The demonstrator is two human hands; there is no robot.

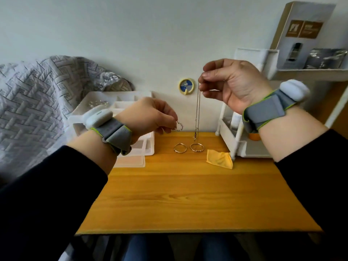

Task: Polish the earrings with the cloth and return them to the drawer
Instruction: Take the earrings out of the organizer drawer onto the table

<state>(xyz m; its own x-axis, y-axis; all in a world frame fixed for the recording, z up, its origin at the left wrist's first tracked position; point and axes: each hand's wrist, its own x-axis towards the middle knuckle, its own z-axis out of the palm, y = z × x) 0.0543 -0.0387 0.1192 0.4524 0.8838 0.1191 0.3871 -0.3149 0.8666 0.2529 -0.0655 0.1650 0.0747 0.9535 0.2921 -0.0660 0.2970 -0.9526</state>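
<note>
The yellow cloth [220, 159] lies on the table [188, 194], just right of two hoop earrings [180, 148]. Above them, the left hand [150, 115] pinches a small twisted earring [179, 126] and the right hand [231, 81] pinches a dangling chain [198, 110]. The person seems to be still sorting. Next: drop the chain and take the cloth. The drawer [148, 147] sits far left.

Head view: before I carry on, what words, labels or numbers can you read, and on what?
"PX": left brown panel of the white box on the shelf.
Right brown panel, same box: lines of text, too blurred to read.
Round yellow hook on the wall: blue-and-white picture, no readable words.
Nothing else legible.
</note>
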